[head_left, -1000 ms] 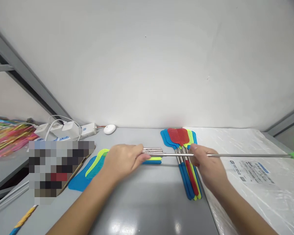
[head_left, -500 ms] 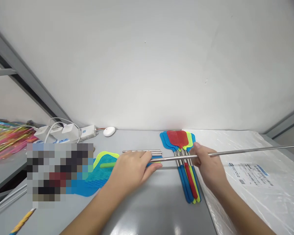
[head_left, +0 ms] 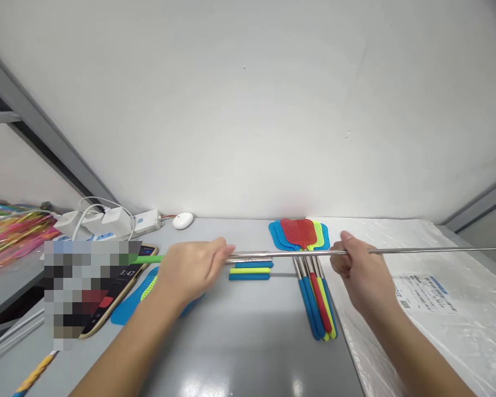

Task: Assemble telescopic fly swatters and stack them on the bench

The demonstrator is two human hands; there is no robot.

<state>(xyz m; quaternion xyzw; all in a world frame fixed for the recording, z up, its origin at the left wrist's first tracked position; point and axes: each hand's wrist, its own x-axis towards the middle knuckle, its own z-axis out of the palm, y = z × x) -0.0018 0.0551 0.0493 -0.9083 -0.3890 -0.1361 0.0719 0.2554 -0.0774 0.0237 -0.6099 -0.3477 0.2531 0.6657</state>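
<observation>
My left hand point(head_left: 190, 267) is closed around the green handle end point(head_left: 146, 258) of a fly swatter with a long steel telescopic rod point(head_left: 417, 251). The rod runs level to the right, past the frame edge. My right hand point(head_left: 361, 270) pinches the rod near its middle. Behind my right hand lies a stack of swatters with blue, red and yellow heads point(head_left: 300, 234) and handles point(head_left: 320, 303). Under my left hand lie more swatters, with blue and yellow handles point(head_left: 250, 270) and mesh heads point(head_left: 136, 295).
The grey table point(head_left: 248, 342) holds a phone point(head_left: 116, 286) at the left, a power strip with chargers point(head_left: 103, 220), a small white round device point(head_left: 183, 220) and a plastic-wrapped white sheet point(head_left: 434, 286) at the right. Colourful packaged items point(head_left: 8, 231) lie far left. A white wall stands behind.
Both hands pulled the swatter leftward and lifted it a little; its green handle now sticks out left of my left hand and the green head has gone out of view on the right.
</observation>
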